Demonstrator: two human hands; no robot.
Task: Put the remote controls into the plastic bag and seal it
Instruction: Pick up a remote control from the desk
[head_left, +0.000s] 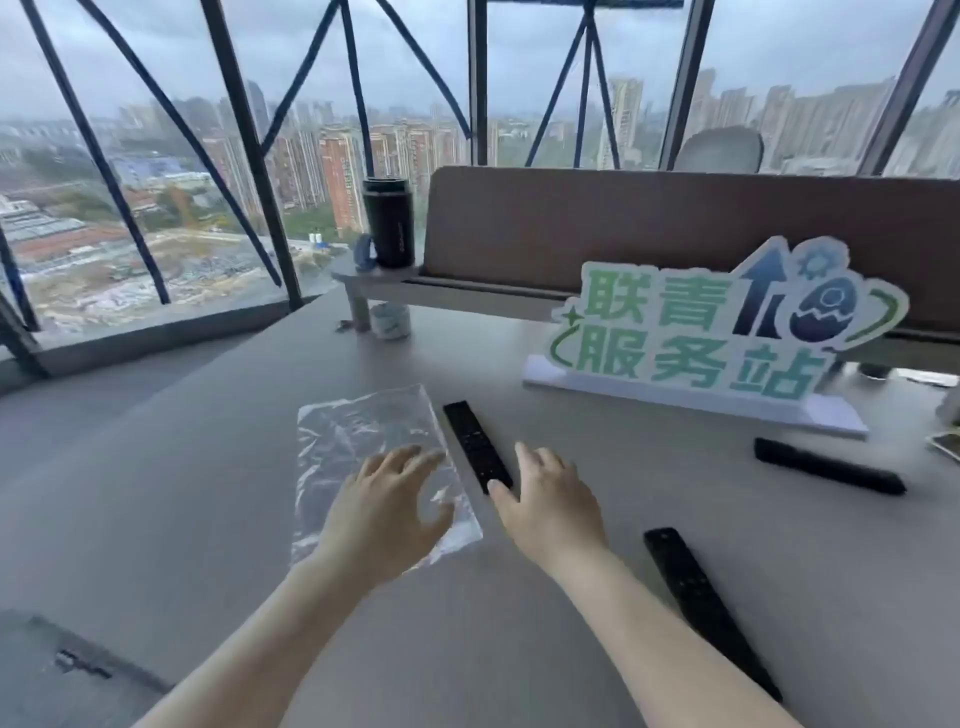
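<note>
A clear plastic bag (358, 441) lies flat and crinkled on the grey table. My left hand (387, 512) hovers over its near right part, fingers spread, holding nothing. Just right of the bag lies a black remote control (470, 439), pointing away from me. My right hand (553, 506) is at that remote's near end, fingers apart, thumb tip at its edge. A second black remote (709, 610) lies at the near right. A third black remote (828, 466) lies crosswise at the far right.
A green and white standing sign (691, 332) on a white base stands behind the remotes. A brown desk divider (649, 228), a black tumbler (389, 221) on a small shelf and a tape roll (389, 320) are further back. Windows lie to the left.
</note>
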